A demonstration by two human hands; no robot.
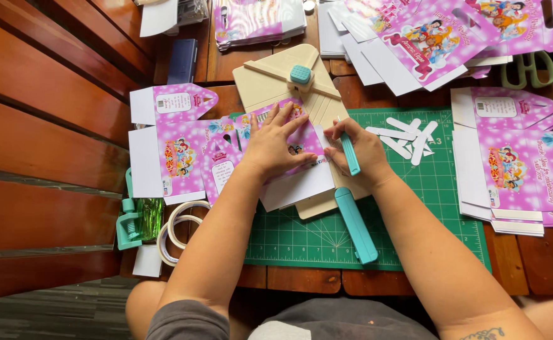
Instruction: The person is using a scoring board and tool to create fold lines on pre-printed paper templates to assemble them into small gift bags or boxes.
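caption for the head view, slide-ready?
Left hand pins pink printed card on scoring board; right hand holds teal tool.

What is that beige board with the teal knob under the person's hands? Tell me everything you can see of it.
The beige board looks like plastic, lies flat and is turned at an angle, partly on the green cutting mat. A narrow rail crosses its top with a teal slider on it; grooves run along its face. A pink printed card lies on it, pressed by the left hand. The right hand holds a teal tool over it.
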